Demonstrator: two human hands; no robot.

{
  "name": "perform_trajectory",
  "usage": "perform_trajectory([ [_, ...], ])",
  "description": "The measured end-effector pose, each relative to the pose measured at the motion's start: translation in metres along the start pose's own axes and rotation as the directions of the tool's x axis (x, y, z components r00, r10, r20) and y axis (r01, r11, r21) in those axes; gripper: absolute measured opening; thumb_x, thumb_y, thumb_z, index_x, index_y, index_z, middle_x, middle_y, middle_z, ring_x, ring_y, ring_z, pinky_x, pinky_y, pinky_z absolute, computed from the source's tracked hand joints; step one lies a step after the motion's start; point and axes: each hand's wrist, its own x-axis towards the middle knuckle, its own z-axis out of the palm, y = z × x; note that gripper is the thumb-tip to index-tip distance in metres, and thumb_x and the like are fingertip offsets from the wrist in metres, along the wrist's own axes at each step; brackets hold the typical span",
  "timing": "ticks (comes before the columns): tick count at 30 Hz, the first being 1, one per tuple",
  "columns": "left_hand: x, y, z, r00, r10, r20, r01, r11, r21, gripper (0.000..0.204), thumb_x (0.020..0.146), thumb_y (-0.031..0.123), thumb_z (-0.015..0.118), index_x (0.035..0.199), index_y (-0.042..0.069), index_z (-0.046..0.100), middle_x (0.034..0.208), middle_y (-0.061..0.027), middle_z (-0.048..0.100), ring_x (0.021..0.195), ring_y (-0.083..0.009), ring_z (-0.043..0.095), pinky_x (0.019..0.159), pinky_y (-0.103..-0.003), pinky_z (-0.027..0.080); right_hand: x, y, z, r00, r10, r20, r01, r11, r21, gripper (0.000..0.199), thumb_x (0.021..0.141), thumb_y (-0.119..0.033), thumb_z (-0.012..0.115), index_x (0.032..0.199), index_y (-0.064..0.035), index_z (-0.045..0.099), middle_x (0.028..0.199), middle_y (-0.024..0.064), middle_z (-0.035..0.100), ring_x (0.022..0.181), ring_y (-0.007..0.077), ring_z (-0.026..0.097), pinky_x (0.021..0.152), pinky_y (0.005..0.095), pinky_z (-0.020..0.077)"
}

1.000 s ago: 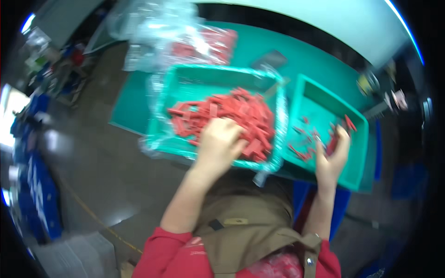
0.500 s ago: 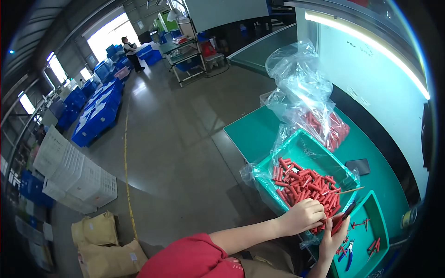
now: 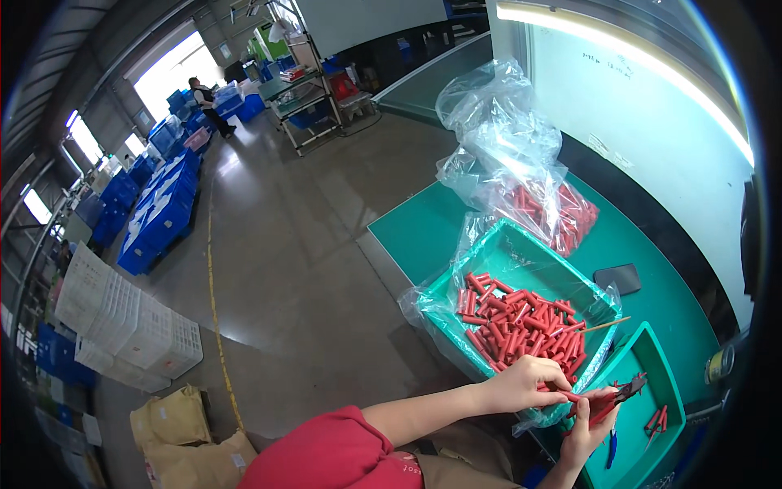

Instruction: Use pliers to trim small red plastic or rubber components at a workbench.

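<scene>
My left hand (image 3: 525,385) reaches in over the front of a plastic-lined green bin (image 3: 533,236). A red tube (image 3: 570,396) is pinched between its fingers. Close beside it on the right, my right hand (image 3: 588,432) is closed round red-handled pliers (image 3: 629,388), whose dark jaws point away to the right. Fingers hide part of the handles and of the tube. Short red tubes (image 3: 521,322) lie heaped in the bin, and a thin wooden stick (image 3: 604,324) sticks out over its right side.
A shallow green tray (image 3: 664,367) holds a few red pieces (image 3: 656,419) and a blue-handled tool (image 3: 612,447). Behind the bin stands a clear bag (image 3: 562,216) of red tubes. A dark flat object (image 3: 617,279) lies on the green table (image 3: 423,224). White crates (image 3: 134,326) stand at left.
The pliers have turned from upright to pointing right, their jaws now in plain sight. A red tube now shows in my left fingers. The view has shifted slightly.
</scene>
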Motion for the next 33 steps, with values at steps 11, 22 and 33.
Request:
perform_trajectory([
  [11, -0.003, -0.003, -0.002, 0.949, -0.311, 0.059, 0.315, 0.909, -0.271, 0.018, 0.087, 0.016, 0.076, 0.1, 0.003, 0.075, 0.091, -0.0053, 0.071, 0.084, -0.01, 0.068, 0.074, -0.026, 0.052, -0.004, 0.007, 0.002, 0.976, -0.217, 0.013, 0.217, 0.976, -0.007, 0.033, 0.091, 0.002, 0.063, 0.115, -0.0057, 0.042, 0.095, 0.0087, 0.056, 0.082, 0.015, 0.055, 0.074, 0.0264, 0.0447],
  [22, -0.007, -0.017, 0.0, 0.956, -0.29, 0.052, 0.275, 0.817, -0.507, 0.02, 0.093, 0.016, 0.07, 0.102, -0.001, 0.07, 0.081, -0.0026, 0.069, 0.074, -0.0064, 0.062, 0.066, -0.022, 0.049, -0.002, 0.001, 0.01, 0.896, -0.431, 0.11, 0.443, 0.887, -0.131, 0.029, 0.087, 0.008, 0.061, 0.103, -0.007, 0.042, 0.099, 0.0127, 0.056, 0.095, 0.0219, 0.057, 0.092, 0.0372, 0.045],
  [33, -0.018, -0.002, -0.016, 0.99, -0.126, -0.062, 0.1, 0.943, -0.316, 0.019, 0.091, 0.018, 0.072, 0.104, 0.004, 0.073, 0.092, -0.0048, 0.072, 0.084, -0.0106, 0.068, 0.069, -0.026, 0.051, -0.001, 0.004, 0.018, 0.993, -0.058, 0.106, 0.06, 0.998, -0.011, 0.034, 0.09, -0.002, 0.064, 0.118, -0.0029, 0.044, 0.099, 0.0086, 0.056, 0.088, 0.017, 0.056, 0.081, 0.0287, 0.0464],
])
